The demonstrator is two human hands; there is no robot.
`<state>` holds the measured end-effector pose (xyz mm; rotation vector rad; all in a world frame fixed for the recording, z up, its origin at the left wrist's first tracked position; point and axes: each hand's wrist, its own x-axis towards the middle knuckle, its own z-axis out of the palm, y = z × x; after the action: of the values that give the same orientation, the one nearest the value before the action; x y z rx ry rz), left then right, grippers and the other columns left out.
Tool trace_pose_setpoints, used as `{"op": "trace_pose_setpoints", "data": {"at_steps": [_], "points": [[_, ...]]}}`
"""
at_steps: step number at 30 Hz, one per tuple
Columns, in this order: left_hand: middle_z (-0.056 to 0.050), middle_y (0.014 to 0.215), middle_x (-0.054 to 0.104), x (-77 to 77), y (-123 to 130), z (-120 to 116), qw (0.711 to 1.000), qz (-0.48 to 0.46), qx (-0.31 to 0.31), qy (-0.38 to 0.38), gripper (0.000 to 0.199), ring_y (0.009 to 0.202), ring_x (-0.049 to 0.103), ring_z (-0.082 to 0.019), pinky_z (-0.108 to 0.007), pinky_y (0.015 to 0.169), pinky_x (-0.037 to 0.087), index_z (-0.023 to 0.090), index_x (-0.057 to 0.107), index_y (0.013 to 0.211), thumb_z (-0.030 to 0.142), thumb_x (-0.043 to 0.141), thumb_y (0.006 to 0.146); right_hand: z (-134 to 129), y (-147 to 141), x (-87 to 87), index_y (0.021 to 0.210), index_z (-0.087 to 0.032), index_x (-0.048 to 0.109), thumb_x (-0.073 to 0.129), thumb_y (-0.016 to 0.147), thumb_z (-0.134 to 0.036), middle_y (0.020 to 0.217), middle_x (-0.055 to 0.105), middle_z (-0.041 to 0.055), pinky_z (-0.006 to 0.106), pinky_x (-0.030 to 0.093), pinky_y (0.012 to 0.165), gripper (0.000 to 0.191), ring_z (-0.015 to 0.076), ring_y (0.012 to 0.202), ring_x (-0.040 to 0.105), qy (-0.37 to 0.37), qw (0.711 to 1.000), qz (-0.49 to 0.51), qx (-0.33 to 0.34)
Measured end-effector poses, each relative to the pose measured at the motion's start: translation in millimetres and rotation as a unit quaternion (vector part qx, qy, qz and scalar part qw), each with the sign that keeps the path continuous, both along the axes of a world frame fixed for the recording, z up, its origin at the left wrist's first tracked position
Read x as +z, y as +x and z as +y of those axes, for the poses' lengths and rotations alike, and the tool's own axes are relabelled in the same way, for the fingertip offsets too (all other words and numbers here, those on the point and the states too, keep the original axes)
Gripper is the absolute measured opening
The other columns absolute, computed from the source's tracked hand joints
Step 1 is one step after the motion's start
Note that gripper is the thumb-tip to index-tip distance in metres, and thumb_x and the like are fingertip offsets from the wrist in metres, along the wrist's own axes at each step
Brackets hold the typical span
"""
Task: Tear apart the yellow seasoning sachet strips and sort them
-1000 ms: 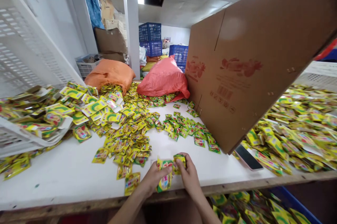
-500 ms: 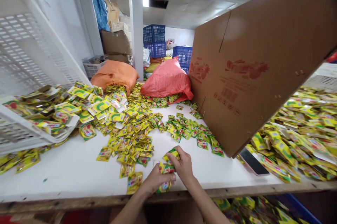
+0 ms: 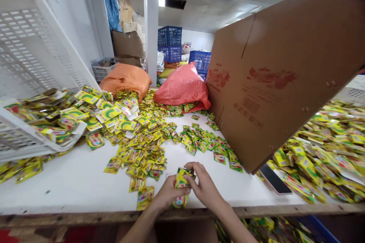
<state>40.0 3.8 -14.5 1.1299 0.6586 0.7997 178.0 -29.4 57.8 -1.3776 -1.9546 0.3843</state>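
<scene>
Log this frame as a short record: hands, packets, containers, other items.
left hand: holding yellow-green packets
right hand: on the same packets
loose sachets: spread across white table
sacks: orange sack and red sack, lying at the far side, sachets at their mouths
left side: tilted white crate
right side: leaning printed cardboard, phone by its lower corner
packet count in hands: unclear

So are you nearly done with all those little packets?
Probably not. Nothing is surely finished, though the packs in the white basket might be. The left hand and right hand hold yellow-green packets. Many loose packets lie on the table.
</scene>
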Motion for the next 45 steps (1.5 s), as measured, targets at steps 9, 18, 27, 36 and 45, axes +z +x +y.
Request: {"op": "trace_pose_setpoints", "data": {"at_steps": [9,18,27,36,45], "points": [[-0.001,0.078,0.059,4.1,-6.5,-2.9,0.998,0.01,0.044,0.051,0.038,0.074,0.051,-0.016,-0.023,0.064,0.039,0.012,0.058,0.091,0.026,0.073,0.059,13.3,-7.7,-7.6,0.079,-0.021,0.055,0.06,0.076,-0.02,0.095,0.051,0.0053,0.035,0.036,0.076,0.006,0.0227,0.092,0.044,0.048,0.992,-0.103,-0.063],[-0.001,0.08,0.06,8.7,-10.5,-6.1,0.996,0.011,0.048,0.07,0.03,0.08,0.053,-0.019,-0.025,0.071,0.04,0.014,0.06,0.086,0.022,0.071,0.059,16.3,-11.8,2.5,0.073,-0.02,0.057,0.058,0.079,-0.022,0.097,0.055,0.0037,0.036,0.034,0.079,0.006,0.0212,0.096,0.044,0.007,0.989,-0.147,0.017],[-0.002,0.081,0.06,3.6,-8.8,-7.7,0.998,0.003,0.032,0.046,0.034,0.078,0.052,-0.018,-0.024,0.068,0.04,0.013,0.059,0.09,0.021,0.071,0.059,5.6,-0.4,12.3,0.084,-0.021,0.055,0.057,0.077,-0.018,0.095,0.057,0.0027,0.034,0.032,0.08,0.008,0.0197,0.093,0.047,-0.061,0.988,-0.134,0.039],[-0.001,0.08,0.06,10.4,-11.5,-6.9,0.998,0.017,0.019,0.064,0.031,0.077,0.052,-0.017,-0.023,0.067,0.039,0.013,0.059,0.09,0.018,0.069,0.061,23.7,0.3,14.3,0.073,-0.02,0.057,0.062,0.075,-0.022,0.079,0.06,-0.0003,0.033,0.028,0.078,0.006,0.0183,0.085,0.049,-0.026,0.984,-0.172,0.033],[0.0,0.081,0.058,-0.2,-12.4,-4.8,0.997,0.002,0.032,0.069,0.029,0.079,0.051,-0.017,-0.024,0.069,0.04,0.014,0.056,0.09,0.017,0.067,0.063,1.8,-1.0,10.4,0.092,-0.024,0.06,0.053,0.081,-0.027,0.109,0.056,0.0065,0.038,0.031,0.086,0.013,0.0229,0.105,0.045,-0.057,0.992,-0.106,0.033]]}}
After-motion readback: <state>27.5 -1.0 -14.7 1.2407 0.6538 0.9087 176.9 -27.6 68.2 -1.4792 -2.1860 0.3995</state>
